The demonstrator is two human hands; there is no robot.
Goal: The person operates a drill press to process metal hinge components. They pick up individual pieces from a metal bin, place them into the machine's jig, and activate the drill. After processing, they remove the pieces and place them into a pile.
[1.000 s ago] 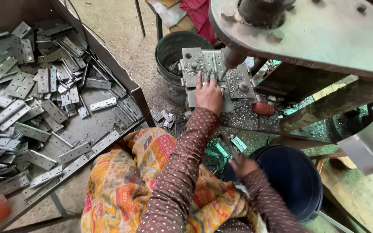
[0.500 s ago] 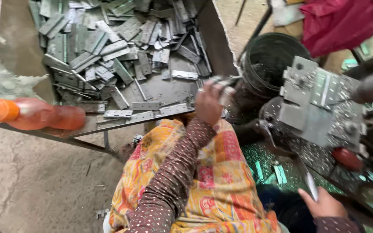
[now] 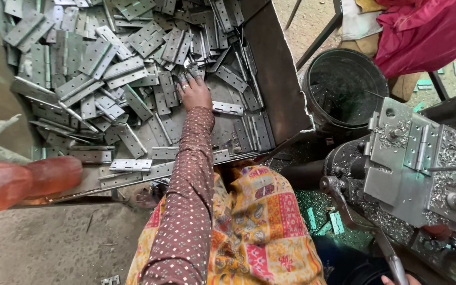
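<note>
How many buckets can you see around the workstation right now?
1: a black bucket stands right of the hinge tray, behind the metal jig. Another may be hidden at the bottom edge, where a dark rim barely shows.

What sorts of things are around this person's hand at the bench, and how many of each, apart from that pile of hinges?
Hand reaching into the hinges: 1, the left hand
Tray of loose metal hinges: 1, hinges too many to count
Black bucket: 1
Metal jig plate with a hinge on it: 1
Orange bottle: 1
Total: 5
</note>
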